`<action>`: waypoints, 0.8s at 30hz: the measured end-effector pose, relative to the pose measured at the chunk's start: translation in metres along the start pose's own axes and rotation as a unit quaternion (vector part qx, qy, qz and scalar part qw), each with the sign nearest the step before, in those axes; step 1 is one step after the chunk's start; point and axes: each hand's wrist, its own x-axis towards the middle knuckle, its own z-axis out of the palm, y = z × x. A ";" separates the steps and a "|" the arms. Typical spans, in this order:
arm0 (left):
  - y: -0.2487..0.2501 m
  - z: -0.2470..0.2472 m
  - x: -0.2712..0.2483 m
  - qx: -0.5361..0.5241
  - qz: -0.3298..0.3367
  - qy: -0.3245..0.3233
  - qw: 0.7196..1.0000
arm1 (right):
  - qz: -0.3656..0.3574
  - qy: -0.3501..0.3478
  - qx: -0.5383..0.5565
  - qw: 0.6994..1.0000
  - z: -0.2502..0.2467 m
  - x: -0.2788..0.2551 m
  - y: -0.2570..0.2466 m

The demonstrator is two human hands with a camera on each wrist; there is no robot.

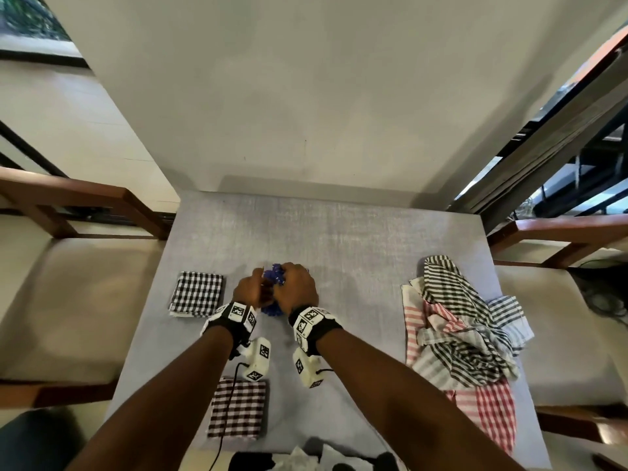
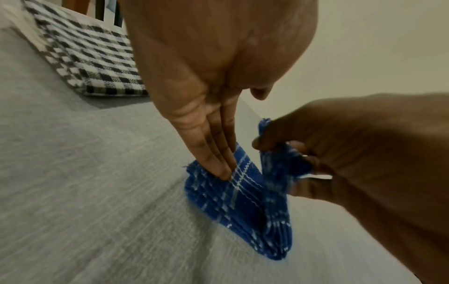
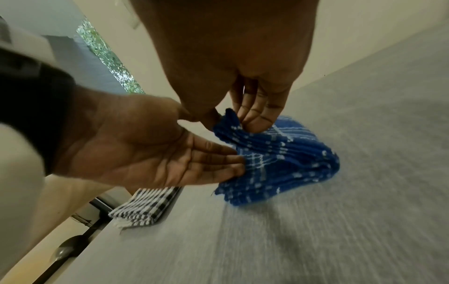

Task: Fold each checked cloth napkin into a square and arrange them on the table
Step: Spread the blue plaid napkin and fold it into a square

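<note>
A blue checked napkin, partly folded, lies mid-table on the grey table, mostly hidden under both hands. My left hand presses its straight fingers flat on the napkin's lower layer. My right hand pinches the napkin's raised edge between thumb and fingers, holding that flap upright. A folded black-and-white checked napkin lies to the left. A folded maroon checked napkin lies near the front.
A heap of unfolded striped and checked napkins covers the table's right side, with a red checked one at its front. Wooden-armed chairs flank the table. A cable trails over the maroon napkin.
</note>
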 end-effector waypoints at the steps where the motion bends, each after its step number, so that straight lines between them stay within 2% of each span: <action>1: -0.004 -0.002 0.004 0.040 -0.001 0.016 0.999 | -0.003 -0.007 0.003 1.000 0.007 -0.001 -0.002; 4: -0.005 -0.005 0.006 0.159 0.057 0.020 0.986 | -0.002 -0.023 0.009 1.000 0.027 -0.005 -0.003; 5: -0.001 -0.004 0.002 0.155 0.050 0.028 0.986 | -0.003 -0.030 0.013 0.999 0.032 -0.007 -0.002; 7: 0.005 -0.001 -0.006 0.243 0.082 0.052 0.965 | -0.007 -0.039 0.029 0.999 0.038 -0.009 0.003; 9: 0.008 0.004 -0.006 0.266 0.070 0.062 0.959 | -0.012 -0.034 0.058 0.998 0.037 -0.009 0.010; 12: 0.010 0.004 -0.012 0.293 0.065 0.070 0.951 | -0.008 0.005 0.083 0.997 0.030 -0.004 0.019; 14: 0.006 0.001 -0.010 0.300 0.066 0.078 0.948 | -0.017 0.058 0.078 0.995 0.025 -0.003 0.024; 17: 0.006 -0.002 -0.009 0.313 0.077 0.065 0.944 | -0.101 0.127 0.020 0.986 0.024 0.002 0.032; 18: 0.005 -0.003 -0.007 0.318 0.078 0.063 0.943 | -0.131 0.115 -0.014 0.985 0.025 0.005 0.034; 20: 0.002 -0.006 -0.002 0.323 0.076 0.051 0.942 | -0.174 0.040 -0.088 0.980 0.030 0.009 0.039; 22: -0.004 -0.012 0.008 0.304 0.063 0.029 0.950 | -0.193 -0.046 -0.153 0.968 0.039 0.009 0.046; 24: -0.015 -0.020 0.024 0.264 0.040 0.011 0.964 | -0.197 -0.076 -0.203 0.956 0.048 0.006 0.055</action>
